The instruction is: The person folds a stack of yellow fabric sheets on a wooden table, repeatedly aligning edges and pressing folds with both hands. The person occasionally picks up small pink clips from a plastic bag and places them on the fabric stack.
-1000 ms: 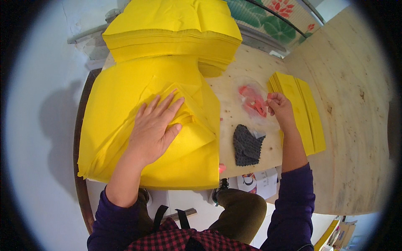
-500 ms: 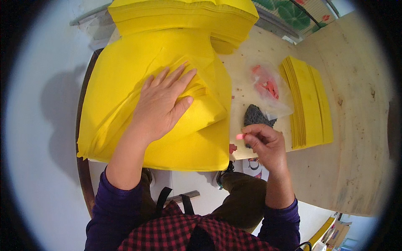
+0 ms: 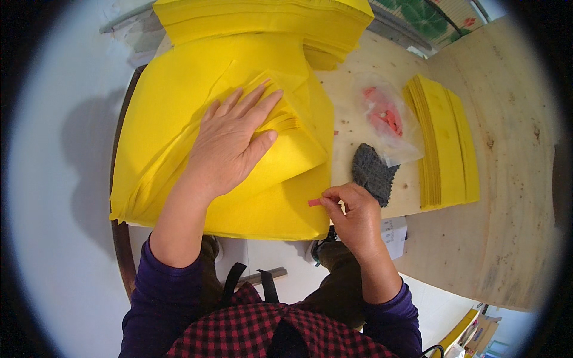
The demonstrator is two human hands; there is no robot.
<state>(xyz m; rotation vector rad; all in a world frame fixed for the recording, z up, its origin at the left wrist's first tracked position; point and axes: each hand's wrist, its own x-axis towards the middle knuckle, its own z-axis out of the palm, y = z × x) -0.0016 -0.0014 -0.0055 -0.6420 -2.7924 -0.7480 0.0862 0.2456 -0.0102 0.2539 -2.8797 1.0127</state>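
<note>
My left hand (image 3: 230,140) lies flat with fingers spread on a pile of yellow felt-like sheets (image 3: 167,107). Beneath it, the top sheets are folded back, showing several layered edges. A bit of pink shows at the tip of one left finger; what it is, I cannot make out. Between thumb and fingertips, my right hand (image 3: 355,215) pinches a small pink strip (image 3: 314,203) over the pile's near right corner. Just beyond that hand rests a dark grey knitted piece (image 3: 373,173), perhaps a glove.
A clear plastic bag (image 3: 406,143) holding pink strips (image 3: 384,113) lies on the wooden table (image 3: 352,71). To its right stands a stack of folded yellow sheets (image 3: 444,143). A thicker yellow stack (image 3: 262,21) sits at the back. Wooden board (image 3: 501,149) borders the right side.
My right hand has moved left with the pink strip, from beside the grey knitted piece to the pile's near right corner. My left hand stays flat in the same place.
</note>
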